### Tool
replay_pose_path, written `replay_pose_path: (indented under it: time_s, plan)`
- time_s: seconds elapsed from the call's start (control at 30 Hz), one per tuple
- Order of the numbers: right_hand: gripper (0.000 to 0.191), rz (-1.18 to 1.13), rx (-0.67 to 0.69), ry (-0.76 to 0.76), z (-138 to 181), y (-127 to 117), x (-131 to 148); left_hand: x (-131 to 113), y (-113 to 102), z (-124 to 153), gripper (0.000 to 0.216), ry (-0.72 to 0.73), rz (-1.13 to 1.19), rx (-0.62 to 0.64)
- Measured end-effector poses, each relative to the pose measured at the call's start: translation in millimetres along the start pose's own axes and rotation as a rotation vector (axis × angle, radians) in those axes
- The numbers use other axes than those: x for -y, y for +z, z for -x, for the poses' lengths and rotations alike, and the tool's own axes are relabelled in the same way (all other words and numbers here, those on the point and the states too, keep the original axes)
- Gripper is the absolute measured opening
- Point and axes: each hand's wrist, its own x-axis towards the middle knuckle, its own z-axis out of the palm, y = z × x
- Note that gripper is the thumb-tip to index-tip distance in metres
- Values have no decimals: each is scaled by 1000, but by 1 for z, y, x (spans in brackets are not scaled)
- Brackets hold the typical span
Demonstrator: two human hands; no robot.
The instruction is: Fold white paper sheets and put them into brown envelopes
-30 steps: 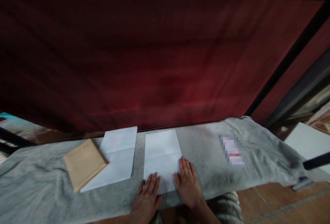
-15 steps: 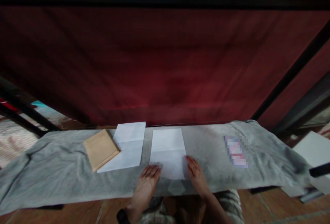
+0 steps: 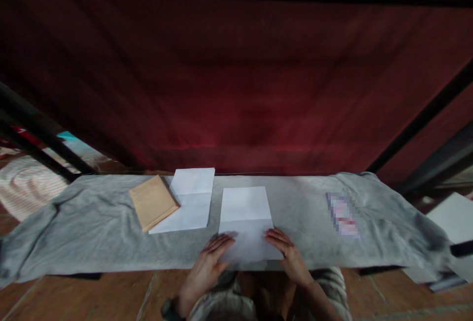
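A person sits at a long, narrow bench (image 3: pixel 295 203) draped in grey cloth, both bare hands at a white sheet (image 3: pixel 246 215) of paper. The sheet lies near the middle of the bench, its lower end close to the near edge. The left hand (image 3: pixel 209 262) is unclenched, fingers together on the sheet's left side, thumb spread away. The right hand (image 3: pixel 289 253) has its fingers over the right side; its thumb is hidden, so whether it grips or only rests cannot be told. A crease across the sheet suggests one fold already made and opened out. To the left, nearer the far edge, lies more white paper (image 3: pixel 192 208), also creased and opened out, with a brown packet (image 3: pixel 153 203) overlapping its left side. Neither white piece is folded shut; how much remains to be done does not show. Toward the bench's right end, apart from the hands, lies a flat item (image 3: pixel 343 216) too pixelated to identify. Dark red fabric (image 3: pixel 236 89) hangs beyond the far edge.
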Motion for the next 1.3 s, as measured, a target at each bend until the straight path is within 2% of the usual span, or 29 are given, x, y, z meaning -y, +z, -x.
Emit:
replay_pose_path:
  time_s: [0.07,0.17,0.37,0.5,0.67,0.77,0.9,1.07,1.3]
  plan:
    - [74,-4,38,9,1,-3,-1,11,-4,0,73,-43,49,19]
    - [73,-23,65,14,5,-5,-4,24,-8,-2,72,-69,124,63]
    - [69,11,47,33,3,-6,-5,30,-1,-14,65,-44,119,65]
    - [62,12,32,105,-9,-12,-5,38,4,-22,56,-115,211,-38]
    - [30,-86,-62,199,-32,-16,-7,50,6,-42,33,-233,339,-174]
    - [40,-160,-131,282,-47,-15,-8,53,6,-59,22,-328,361,-242]
    - [52,-195,-186,353,-65,-10,-11,51,6,-80,31,-404,375,-283]
    - [54,-58,-278,393,-80,-2,-18,51,9,-95,35,-437,340,-309]
    - [53,192,-263,421,-96,8,-26,49,9,-106,25,-562,223,-234]
